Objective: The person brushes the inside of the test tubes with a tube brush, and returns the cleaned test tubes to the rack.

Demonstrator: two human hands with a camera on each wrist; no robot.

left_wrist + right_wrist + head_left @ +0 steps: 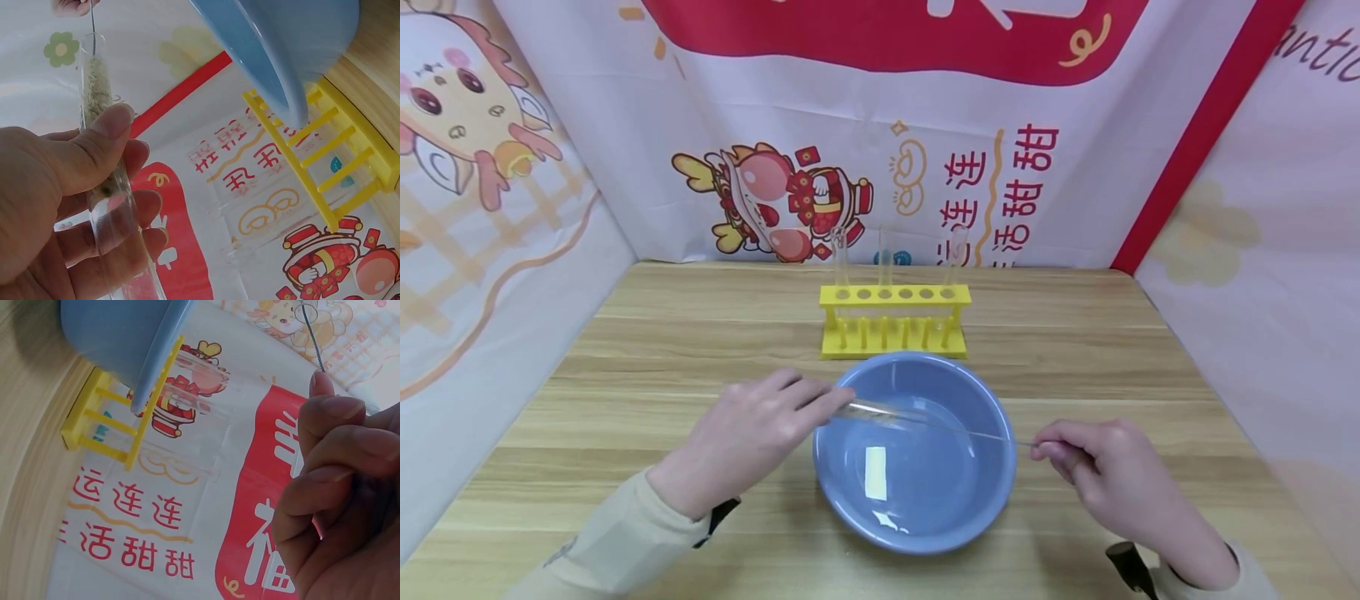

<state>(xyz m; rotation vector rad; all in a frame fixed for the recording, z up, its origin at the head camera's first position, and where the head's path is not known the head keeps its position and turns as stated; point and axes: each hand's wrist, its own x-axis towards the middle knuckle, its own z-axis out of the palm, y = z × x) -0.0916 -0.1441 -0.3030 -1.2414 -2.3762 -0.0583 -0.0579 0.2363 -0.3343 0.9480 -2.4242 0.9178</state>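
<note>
In the head view we see the left hand (752, 437) at the left side of the basin and the right hand (1108, 475) just beyond its right side. The left grip is clamped round a clear glass tube (874, 411), thumb on one side and curled fingers on the other; the tube extends over the basin, its mouth toward the right hand. Within the tube, as we observe in the left wrist view, lie the pale bristles of a brush (95, 87), their stem leaving through the mouth. The right grip is together on this thin wire stem (314, 339), pinched between thumb and fingers, and the remaining fingers are curled.

Beneath the tube we find the blue basin (940, 500), round, with bright reflections inside. Behind it, on the wood-patterned worktop (700, 333), stands a yellow rack (895, 352) with a row of six holes; we count three clear upright tubes (885, 250) in it, one at each end and one between. At the rear we note a white printed cloth (1075, 183) bearing red lettering and a cartoon figure (767, 200).
</note>
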